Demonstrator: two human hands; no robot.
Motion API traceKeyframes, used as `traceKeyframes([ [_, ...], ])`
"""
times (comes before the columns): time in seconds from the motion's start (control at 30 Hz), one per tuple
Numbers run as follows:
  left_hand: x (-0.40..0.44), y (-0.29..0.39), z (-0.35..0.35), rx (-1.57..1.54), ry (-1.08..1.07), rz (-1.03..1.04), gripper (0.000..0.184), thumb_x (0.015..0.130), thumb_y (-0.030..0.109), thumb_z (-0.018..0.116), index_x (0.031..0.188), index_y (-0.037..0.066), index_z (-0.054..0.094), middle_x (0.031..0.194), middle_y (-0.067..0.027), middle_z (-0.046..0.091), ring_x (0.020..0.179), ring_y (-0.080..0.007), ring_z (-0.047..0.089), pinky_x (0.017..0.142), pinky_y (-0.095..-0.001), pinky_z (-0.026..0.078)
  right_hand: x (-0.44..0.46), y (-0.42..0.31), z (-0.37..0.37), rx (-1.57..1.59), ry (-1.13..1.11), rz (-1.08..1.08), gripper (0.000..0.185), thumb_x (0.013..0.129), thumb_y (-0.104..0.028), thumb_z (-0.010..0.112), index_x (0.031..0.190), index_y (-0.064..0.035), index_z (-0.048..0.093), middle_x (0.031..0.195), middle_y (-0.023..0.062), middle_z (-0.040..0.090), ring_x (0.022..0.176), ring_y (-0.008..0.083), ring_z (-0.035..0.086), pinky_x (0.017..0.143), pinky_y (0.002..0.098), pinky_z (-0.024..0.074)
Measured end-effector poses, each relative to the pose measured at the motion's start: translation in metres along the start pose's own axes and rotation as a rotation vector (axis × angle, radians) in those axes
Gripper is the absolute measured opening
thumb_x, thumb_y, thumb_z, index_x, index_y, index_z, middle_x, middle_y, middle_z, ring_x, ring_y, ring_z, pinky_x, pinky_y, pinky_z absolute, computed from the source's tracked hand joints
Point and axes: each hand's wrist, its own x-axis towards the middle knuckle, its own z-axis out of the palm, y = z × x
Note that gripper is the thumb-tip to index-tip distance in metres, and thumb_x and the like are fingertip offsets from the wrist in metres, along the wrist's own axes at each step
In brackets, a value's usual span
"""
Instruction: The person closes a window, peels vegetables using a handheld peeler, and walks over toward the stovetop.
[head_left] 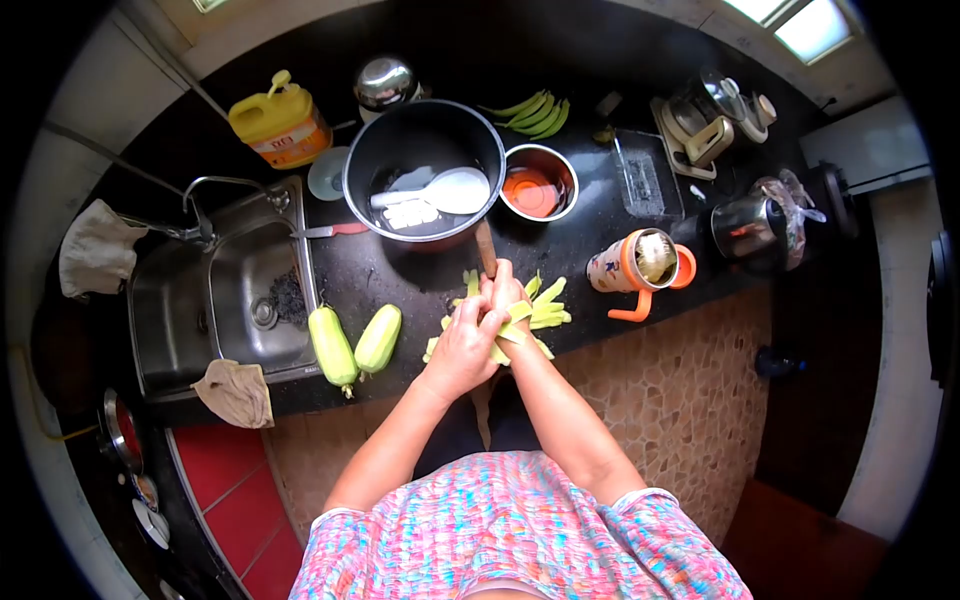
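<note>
Both hands are close together at the counter's front edge, below the big dark pot (pixel 425 130). My left hand (pixel 468 342) is closed, its fingers bent against the other hand; what they hold is hidden. My right hand (pixel 507 292) is closed round a brown wooden handle (pixel 486 248) that points up toward the pot. Pale green peel strips (pixel 548 306) lie around and under both hands, some across the right wrist. To the left, two peeled light green gourds (pixel 332 345) rest side by side near the sink.
A steel double sink (pixel 262 290) stands at left, with a red-handled knife (pixel 335 230) beside it. Behind are a yellow jug (pixel 280 122) and green bananas (pixel 543 113). A steel pot (pixel 538 183) and an open orange-rimmed cup (pixel 612 268) stand to the right.
</note>
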Motion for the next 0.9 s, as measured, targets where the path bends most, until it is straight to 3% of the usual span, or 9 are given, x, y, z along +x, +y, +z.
traceKeyframes([
  [0.13,-0.004,-0.002,0.004,0.042,0.032,0.083,0.029,0.071,-0.001,0.061,0.098,0.006,0.052,0.097,-0.0171,0.048,0.091,-0.0369,0.053,0.078,-0.0422,0.047,0.006,-0.004,0.0,0.057,0.072,0.09,0.024,0.086,-0.02,0.054,0.104,-0.0065,0.046,0.078,0.0203,0.063,0.075,0.0418,0.06,0.064,0.0491,0.0454],
  [0.37,-0.004,-0.007,0.002,-0.099,0.032,0.057,0.029,0.064,-0.004,0.06,0.091,0.002,0.051,0.09,-0.0186,0.047,0.082,-0.0381,0.052,0.073,-0.0425,0.048,0.003,-0.01,-0.005,-0.131,0.139,0.054,0.03,0.081,-0.018,0.058,0.108,-0.0108,0.048,0.087,0.0159,0.065,0.086,0.0374,0.061,0.075,0.0482,0.0465],
  [0.43,-0.008,-0.011,0.003,-0.122,0.024,0.013,0.027,0.065,-0.004,0.058,0.09,0.001,0.05,0.088,-0.0182,0.047,0.081,-0.0384,0.052,0.072,-0.0421,0.047,0.008,0.003,0.004,-0.051,0.14,0.084,0.028,0.083,-0.02,0.058,0.108,-0.0109,0.049,0.087,0.0173,0.065,0.085,0.0387,0.061,0.075,0.0494,0.0463],
  [0.5,-0.011,-0.018,0.002,-0.124,0.042,0.016,0.026,0.065,-0.003,0.057,0.089,0.001,0.05,0.087,-0.0182,0.047,0.081,-0.0387,0.052,0.072,-0.0422,0.046,0.013,0.013,0.011,0.316,0.216,0.24,0.018,0.084,-0.017,0.056,0.099,-0.0071,0.053,0.081,0.0165,0.065,0.078,0.0373,0.063,0.071,0.0474,0.0471],
  [0.67,-0.029,-0.052,0.013,-0.083,0.089,-0.123,0.026,0.067,-0.001,0.058,0.092,0.0,0.051,0.09,-0.0203,0.049,0.085,-0.04,0.052,0.076,-0.0422,0.046,0.008,0.039,0.007,0.139,0.344,0.128,0.025,0.086,-0.021,0.057,0.105,-0.0061,0.051,0.087,0.0187,0.065,0.075,0.0357,0.063,0.067,0.0457,0.0477],
  [0.73,-0.035,-0.066,0.021,-0.048,0.022,-0.187,0.032,0.068,0.001,0.06,0.098,0.001,0.052,0.094,-0.0211,0.05,0.09,-0.04,0.053,0.08,-0.0415,0.046,0.014,0.045,0.006,0.681,0.275,0.262,0.019,0.088,-0.014,0.055,0.104,-0.0039,0.052,0.088,0.0131,0.066,0.069,0.0215,0.063,0.061,0.0347,0.0489],
  [0.77,-0.038,-0.073,0.022,-0.01,-0.05,-0.259,0.037,0.069,0.003,0.062,0.105,0.001,0.053,0.099,-0.0219,0.051,0.094,-0.04,0.053,0.083,-0.0408,0.046,0.016,0.044,0.006,0.928,0.284,0.312,0.014,0.09,-0.009,0.053,0.103,-0.0037,0.052,0.09,0.0063,0.066,0.069,0.0099,0.059,0.058,0.024,0.0462],
  [0.8,-0.038,-0.071,0.015,0.044,-0.207,-0.352,0.052,0.069,0.009,0.069,0.117,0.002,0.051,0.107,-0.0229,0.051,0.102,-0.0394,0.053,0.091,-0.0399,0.044,0.015,0.038,-0.003,0.998,0.252,0.348,0.016,0.091,-0.011,0.052,0.105,-0.0046,0.052,0.092,0.0054,0.066,0.069,0.0102,0.06,0.059,0.0238,0.0466],
  [0.9,-0.043,-0.063,0.007,0.202,-0.033,-0.251,0.063,0.068,0.014,0.074,0.125,0.008,0.049,0.116,-0.0236,0.046,0.109,-0.0402,0.05,0.096,-0.0434,0.043,0.008,0.03,-0.029,1.117,0.146,0.371,0.02,0.093,-0.016,0.052,0.11,-0.0059,0.05,0.096,0.0059,0.065,0.074,0.0113,0.062,0.063,0.0239,0.0479],
])
